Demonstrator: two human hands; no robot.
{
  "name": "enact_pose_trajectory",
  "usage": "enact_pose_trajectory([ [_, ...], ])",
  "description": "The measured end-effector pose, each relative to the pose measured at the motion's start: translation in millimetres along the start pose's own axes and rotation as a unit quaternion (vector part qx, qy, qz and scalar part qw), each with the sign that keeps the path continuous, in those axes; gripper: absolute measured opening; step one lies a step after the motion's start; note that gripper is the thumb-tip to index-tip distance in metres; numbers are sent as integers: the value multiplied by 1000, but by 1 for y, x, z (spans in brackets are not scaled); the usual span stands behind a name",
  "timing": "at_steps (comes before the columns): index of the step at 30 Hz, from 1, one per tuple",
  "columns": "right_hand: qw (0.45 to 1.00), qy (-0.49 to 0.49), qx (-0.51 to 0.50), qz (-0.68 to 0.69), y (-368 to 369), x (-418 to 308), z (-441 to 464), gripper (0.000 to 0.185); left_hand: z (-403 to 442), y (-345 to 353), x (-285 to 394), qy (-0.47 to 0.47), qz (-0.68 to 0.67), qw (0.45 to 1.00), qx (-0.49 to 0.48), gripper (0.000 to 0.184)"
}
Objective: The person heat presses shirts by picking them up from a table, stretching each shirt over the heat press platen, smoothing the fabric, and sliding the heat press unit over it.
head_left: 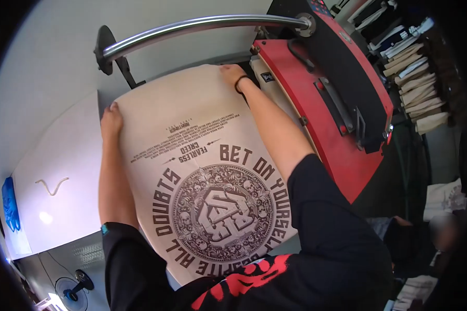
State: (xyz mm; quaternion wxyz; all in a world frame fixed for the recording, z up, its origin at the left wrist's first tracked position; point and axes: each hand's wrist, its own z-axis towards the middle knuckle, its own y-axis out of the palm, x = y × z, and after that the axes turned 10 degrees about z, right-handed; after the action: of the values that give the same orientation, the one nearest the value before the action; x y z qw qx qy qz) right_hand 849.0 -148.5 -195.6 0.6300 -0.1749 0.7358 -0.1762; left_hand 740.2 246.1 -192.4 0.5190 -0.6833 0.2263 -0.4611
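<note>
A cream printed fabric panel (176, 103) lies stretched out before me, with dark lettering and a round skull-patterned emblem (223, 212) on its near half. At its far left corner, my left hand (111, 120) is closed on the fabric edge. My right hand (232, 76), with a dark band at the wrist, grips the far right corner, its fingers partly hidden. Both arms reach forward along the panel's sides.
A red heat press (332, 166) stands at the right, beside a curved metal bar (207, 23) across the top. Folded garments (415, 88) fill shelves at far right. Another person (404, 243) is at lower right. A white board (62, 192) and a fan (72, 291) are at left.
</note>
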Motion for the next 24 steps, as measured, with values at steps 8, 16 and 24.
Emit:
enact_pose_trajectory([
  [8,979,171,106,17,5,-10,22,45,13,4,-9,75,-108,991,8,48],
  [16,979,119,31,-160,25,-4,57,43,25,7,-16,19,-107,992,-67,46],
  [24,971,-105,213,14,22,-18,8,19,15,4,-9,-7,3,1000,-24,47],
])
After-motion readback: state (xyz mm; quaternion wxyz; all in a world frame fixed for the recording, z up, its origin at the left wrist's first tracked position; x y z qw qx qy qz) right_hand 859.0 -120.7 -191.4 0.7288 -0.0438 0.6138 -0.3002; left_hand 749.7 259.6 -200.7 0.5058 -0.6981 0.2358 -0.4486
